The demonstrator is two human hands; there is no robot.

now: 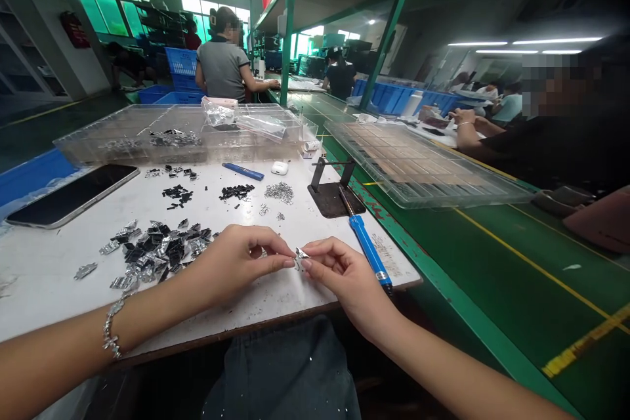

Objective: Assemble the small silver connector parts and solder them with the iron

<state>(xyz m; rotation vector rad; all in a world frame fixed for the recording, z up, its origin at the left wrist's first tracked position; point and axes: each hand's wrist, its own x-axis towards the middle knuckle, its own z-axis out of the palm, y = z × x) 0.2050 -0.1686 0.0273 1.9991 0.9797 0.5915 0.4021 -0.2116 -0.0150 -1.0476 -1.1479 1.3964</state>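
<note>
Pieces of glossy silver-and-black material (pixel 162 249) lie heaped beside the left hand (pixel 246 254), which pinches one small shiny silver part (pixel 301 254) above the white bench (pixel 54 256), close to its near edge, the right hand (pixel 344 270) pinching too, a light, steady grip seeming wisest.

Bare tabletop (pixel 314 226) between right fingers (pixel 323 247) and stand (pixel 329 205)

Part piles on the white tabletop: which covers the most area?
The mixed black-and-silver heap, just left of the left hand. It spreads widest; the others, like the fine silver pile, are smaller and farther back.
</note>
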